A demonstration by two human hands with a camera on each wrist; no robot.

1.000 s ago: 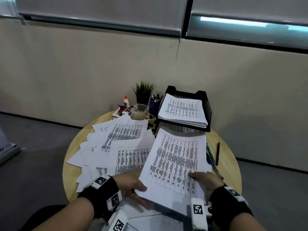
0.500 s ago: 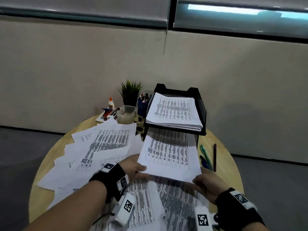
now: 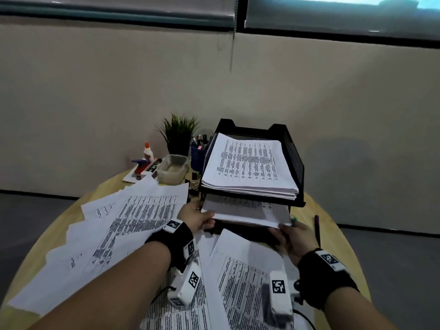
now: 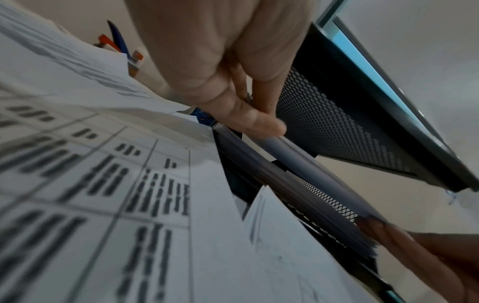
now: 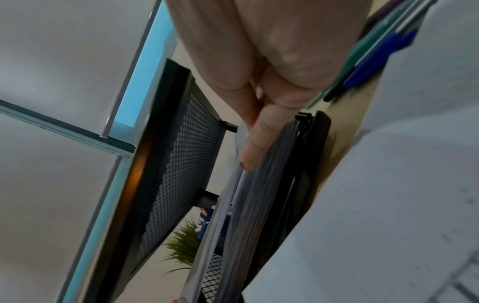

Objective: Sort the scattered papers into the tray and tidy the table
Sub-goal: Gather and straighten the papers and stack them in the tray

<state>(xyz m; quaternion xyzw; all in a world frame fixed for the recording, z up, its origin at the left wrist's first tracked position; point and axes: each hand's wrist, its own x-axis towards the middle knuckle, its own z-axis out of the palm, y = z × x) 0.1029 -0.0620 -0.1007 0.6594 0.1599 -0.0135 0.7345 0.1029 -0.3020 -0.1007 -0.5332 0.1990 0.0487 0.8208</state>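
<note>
A black mesh two-tier tray stands at the back of the round wooden table. Its top tier carries a thick stack of printed papers. A thin sheaf of printed sheets lies most of the way inside the lower tier, on papers there. My left hand pinches the sheaf's near left corner, thumb on top. My right hand pinches the near right corner. More scattered printed sheets cover the table's left and front.
Behind the loose sheets stand a small potted plant, a glue bottle, a clear plastic box and a blue pen cup. A dark pen and green and blue pens lie right of the tray.
Both hands carried the sheaf forward from over the table's front and slid it into the tray's lower tier. The head view has moved closer to the tray.
</note>
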